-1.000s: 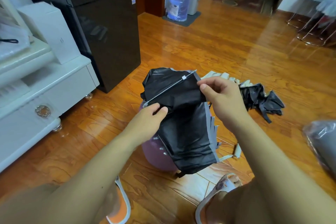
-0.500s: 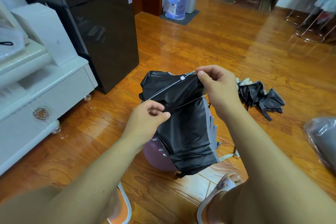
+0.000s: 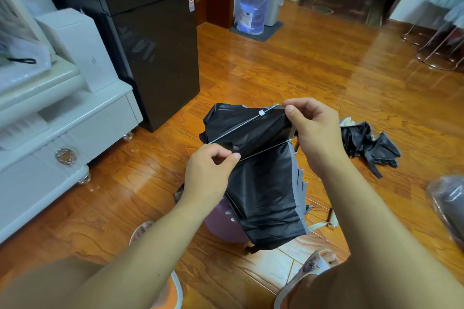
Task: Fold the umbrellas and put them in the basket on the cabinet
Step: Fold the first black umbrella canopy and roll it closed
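The person is holding a black umbrella (image 3: 261, 178) in front of them, above the wooden floor (image 3: 313, 78), and is working its canopy into neat pleats. The left hand (image 3: 211, 173) is pinching the lower metal rib (image 3: 263, 152) between thumb and fingertips, its grip clamped on the rib and the cloth beside it, probably to keep that fold line from sliding. The right hand (image 3: 311, 128) is pinching the cloth at the end of the upper rib, its grip clamped there too, so the panel between the two ribs is being stretched taut and can lie flat. The rest of the canopy is hanging down loose towards the person's sandals, with its grey edge showing on the right. A second black umbrella (image 3: 369, 143) is lying crumpled on the floor to the right, well apart from the hands, likely waiting its turn. The white cabinet (image 3: 62, 133) is standing at the left beside a dark fridge (image 3: 155, 45); I cannot tell where the basket is. The task looks to be at an early stage.
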The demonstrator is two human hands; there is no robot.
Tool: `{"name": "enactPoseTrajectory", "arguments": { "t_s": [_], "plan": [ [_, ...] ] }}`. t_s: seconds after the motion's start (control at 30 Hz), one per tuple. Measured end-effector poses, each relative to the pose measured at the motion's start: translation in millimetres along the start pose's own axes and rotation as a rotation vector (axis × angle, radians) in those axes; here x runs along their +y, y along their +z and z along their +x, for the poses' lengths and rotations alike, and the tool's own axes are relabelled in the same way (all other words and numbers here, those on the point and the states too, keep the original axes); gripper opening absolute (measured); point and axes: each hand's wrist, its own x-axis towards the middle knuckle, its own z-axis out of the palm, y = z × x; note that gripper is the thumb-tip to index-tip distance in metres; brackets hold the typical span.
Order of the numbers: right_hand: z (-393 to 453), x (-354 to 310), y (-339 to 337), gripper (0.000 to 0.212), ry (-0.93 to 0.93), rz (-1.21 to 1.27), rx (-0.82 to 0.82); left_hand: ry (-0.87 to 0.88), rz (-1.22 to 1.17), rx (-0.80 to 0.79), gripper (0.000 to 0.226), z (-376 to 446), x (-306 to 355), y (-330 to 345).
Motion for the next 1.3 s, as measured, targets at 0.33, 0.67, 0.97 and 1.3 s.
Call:
{"name": "enactPoseTrajectory", "arguments": {
  "t_s": [0.33, 0.67, 0.97, 1.3],
  "plan": [
    [-2.6, -3.8, 3.9, 0.016, -0.081, -0.048, 0.008, 0.046, 0.026, 0.051, 0.022, -15.1, -6.2, 4.6],
    [-6.3, -11.2, -8.9, 0.021, -0.160, -0.188, -0.237, 0.328, 0.251, 0.119, 0.011, -7.1, -1.2, -4.5],
    [0.8, -0.7, -25.7, 0.017, -0.407, -0.555, -0.286, 0.253, 0.228, 0.055, 0.033, -7.6, -6.1, -2.8],
    [1.5, 1.0, -33.7, 0.012, -0.557, -0.573, -0.255, 0.334, 0.230, 0.142, 0.015, -0.3, -11.8, -2.1]
  ]
}}
